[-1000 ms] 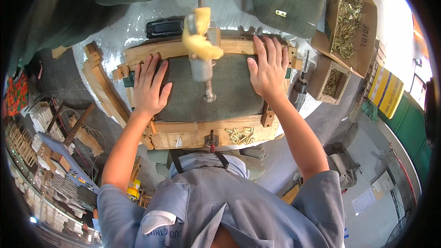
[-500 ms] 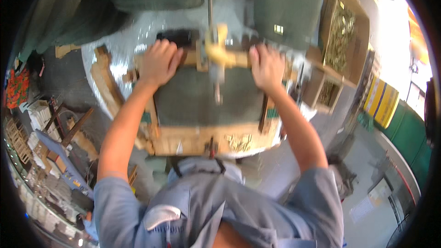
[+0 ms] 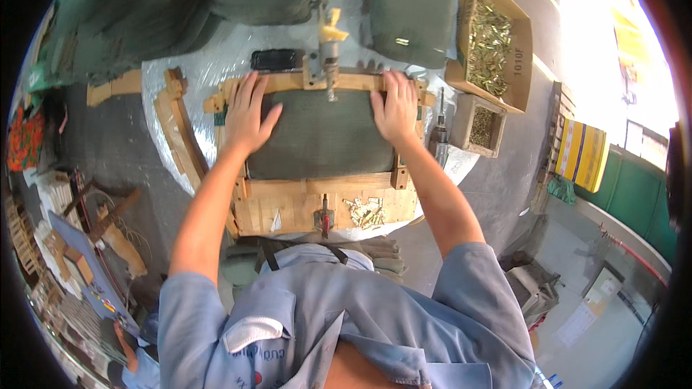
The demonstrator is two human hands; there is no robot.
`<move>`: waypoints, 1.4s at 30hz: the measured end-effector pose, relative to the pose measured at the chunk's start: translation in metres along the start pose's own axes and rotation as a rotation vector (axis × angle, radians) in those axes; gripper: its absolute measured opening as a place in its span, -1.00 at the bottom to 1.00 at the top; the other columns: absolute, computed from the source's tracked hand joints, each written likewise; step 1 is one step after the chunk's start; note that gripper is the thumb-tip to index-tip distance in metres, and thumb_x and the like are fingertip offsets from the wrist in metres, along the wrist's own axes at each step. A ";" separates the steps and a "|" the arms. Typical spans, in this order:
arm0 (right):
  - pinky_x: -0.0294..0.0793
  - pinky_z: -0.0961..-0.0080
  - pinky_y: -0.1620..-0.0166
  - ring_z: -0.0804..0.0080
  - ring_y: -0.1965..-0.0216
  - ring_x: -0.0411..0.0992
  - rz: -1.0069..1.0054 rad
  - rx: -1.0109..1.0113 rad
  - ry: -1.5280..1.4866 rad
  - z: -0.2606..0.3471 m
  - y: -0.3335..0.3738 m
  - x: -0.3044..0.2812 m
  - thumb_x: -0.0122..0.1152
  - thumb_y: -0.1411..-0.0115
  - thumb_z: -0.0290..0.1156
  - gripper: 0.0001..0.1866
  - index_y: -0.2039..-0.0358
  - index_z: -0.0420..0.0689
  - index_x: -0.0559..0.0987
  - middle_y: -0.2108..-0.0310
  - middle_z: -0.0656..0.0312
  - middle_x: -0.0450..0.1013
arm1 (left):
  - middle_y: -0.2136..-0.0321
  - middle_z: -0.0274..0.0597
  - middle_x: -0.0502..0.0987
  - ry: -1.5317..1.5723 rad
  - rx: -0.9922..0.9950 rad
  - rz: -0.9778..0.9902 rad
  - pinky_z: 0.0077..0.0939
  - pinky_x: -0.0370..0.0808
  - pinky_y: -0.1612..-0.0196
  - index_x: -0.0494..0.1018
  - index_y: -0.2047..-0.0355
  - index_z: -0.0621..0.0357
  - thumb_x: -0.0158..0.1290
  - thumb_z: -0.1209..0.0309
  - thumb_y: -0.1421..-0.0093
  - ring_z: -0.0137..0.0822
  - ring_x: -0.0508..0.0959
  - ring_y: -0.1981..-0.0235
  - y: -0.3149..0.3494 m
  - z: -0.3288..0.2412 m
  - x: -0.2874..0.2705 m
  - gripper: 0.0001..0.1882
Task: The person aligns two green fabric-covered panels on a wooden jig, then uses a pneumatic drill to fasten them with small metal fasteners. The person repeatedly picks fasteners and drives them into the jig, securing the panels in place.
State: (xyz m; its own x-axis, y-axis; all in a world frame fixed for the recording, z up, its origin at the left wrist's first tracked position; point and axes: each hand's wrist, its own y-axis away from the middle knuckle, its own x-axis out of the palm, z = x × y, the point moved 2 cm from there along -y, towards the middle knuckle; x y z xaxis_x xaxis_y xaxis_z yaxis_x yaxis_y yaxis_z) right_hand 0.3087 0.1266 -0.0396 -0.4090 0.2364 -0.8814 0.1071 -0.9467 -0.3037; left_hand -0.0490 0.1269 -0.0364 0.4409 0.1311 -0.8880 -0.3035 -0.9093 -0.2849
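Note:
A dark green, fabric-like panel [image 3: 321, 137] lies in a wooden frame [image 3: 306, 186] on the table before me. My left hand [image 3: 249, 117] rests over the frame's far left corner, fingers stretched forward and thumb spread onto the panel. At the far right corner lies my right hand [image 3: 396, 109], its fingers extended over the far wooden bar and its thumb apart. Neither hand holds anything loose. Between them, a metal toggle clamp [image 3: 329, 54] with a yellow handle is mounted at the far bar, its tip above the panel's far edge.
Small brass-coloured pieces fill a cardboard box [image 3: 524, 65] and a wooden box [image 3: 465, 126] at right. More pieces [image 3: 365, 212] lie on the near board beside a red-handled clamp [image 3: 325, 225]. Green panels [image 3: 412, 11] stand beyond. A power driver [image 3: 439, 133] lies right of the frame.
My fingers, earlier curled over the far bar, are now stretched out, most plainly on the left. The clamp's yellow handle has swung away from me, and its tip reaches less far over the panel.

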 end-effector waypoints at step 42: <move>0.29 -0.03 -0.35 -0.03 -0.22 0.42 -0.020 -0.078 0.074 -0.006 -0.012 0.007 0.22 -0.36 -0.16 -0.53 -0.21 -0.06 0.52 -0.14 0.05 0.51 | -0.44 0.08 0.27 -0.035 -0.067 0.025 0.06 0.18 -0.49 0.36 -0.36 0.18 0.06 0.12 -0.43 0.18 0.24 -0.47 0.021 0.014 -0.003 -0.40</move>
State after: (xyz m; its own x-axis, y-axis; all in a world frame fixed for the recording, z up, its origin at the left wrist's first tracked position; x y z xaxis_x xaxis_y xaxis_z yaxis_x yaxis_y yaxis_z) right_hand 0.3101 0.1407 -0.0443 -0.3440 0.2732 -0.8984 0.1707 -0.9226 -0.3459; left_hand -0.0688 0.1130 -0.0445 0.4035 0.1207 -0.9070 -0.2567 -0.9365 -0.2388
